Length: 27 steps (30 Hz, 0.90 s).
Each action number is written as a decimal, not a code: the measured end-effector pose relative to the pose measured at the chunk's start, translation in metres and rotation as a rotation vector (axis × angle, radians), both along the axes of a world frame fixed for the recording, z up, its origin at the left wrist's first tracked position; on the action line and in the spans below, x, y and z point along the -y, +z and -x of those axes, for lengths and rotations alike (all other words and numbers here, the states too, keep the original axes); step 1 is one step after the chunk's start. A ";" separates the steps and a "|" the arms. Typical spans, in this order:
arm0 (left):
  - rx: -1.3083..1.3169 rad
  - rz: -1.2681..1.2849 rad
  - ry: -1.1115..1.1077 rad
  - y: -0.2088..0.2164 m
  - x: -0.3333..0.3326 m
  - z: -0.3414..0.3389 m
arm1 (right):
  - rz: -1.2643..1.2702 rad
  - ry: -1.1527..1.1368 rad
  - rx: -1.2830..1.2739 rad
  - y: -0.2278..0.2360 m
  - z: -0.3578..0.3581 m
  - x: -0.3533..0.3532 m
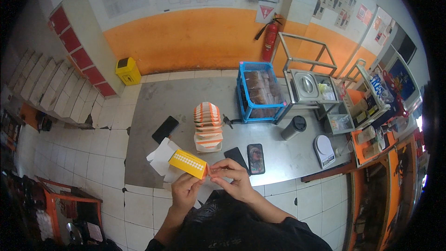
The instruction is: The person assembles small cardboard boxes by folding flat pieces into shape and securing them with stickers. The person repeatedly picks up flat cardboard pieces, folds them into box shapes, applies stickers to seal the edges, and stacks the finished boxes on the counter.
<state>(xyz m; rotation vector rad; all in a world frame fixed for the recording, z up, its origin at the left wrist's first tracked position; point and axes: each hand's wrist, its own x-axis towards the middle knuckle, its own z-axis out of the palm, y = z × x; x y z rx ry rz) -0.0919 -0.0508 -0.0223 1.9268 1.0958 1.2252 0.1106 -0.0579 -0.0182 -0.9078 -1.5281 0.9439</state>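
Observation:
A small yellow carton (pixel 188 163) with a white dotted pattern is held over the table's near edge. My left hand (pixel 185 190) grips its lower side near the end. With thumb and fingers, my right hand (pixel 233 179) pinches the orange-edged flap (pixel 210 170) at the carton's right end. White unfolded cardboard (pixel 162 155) shows behind and to the left of the carton; whether it is joined to it I cannot tell. Just beyond, a row of orange-and-white folded paper boxes (pixel 208 127) stands nested together on the steel table (pixel 158 96).
Phones (pixel 165 129) (pixel 256 159) (pixel 237 159) lie around the boxes. Farther right are a blue crate (pixel 263 117) of packaged brown items, a steel tumbler (pixel 293 128), a white scale (pixel 324 151) and a metal rack (pixel 304 46) with a lidded pan. The table's near edge borders my body.

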 end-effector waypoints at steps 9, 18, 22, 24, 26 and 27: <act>0.447 0.301 -0.103 -0.017 -0.009 0.002 | 0.048 0.121 0.041 0.002 0.000 -0.006; 0.655 0.349 -0.115 -0.015 -0.008 0.004 | -0.002 0.130 -0.099 -0.006 0.015 0.002; 0.488 0.256 -0.162 -0.013 -0.007 0.001 | -0.020 -0.028 0.151 -0.016 0.011 -0.005; 0.401 0.285 -0.134 -0.012 -0.008 -0.004 | 0.014 -0.080 0.220 -0.018 0.009 -0.009; 0.159 0.233 -0.101 -0.012 -0.011 -0.006 | 0.079 -0.107 0.244 -0.019 0.007 -0.012; -0.044 0.189 -0.081 -0.012 -0.012 -0.006 | 0.128 -0.108 0.234 -0.018 0.005 -0.012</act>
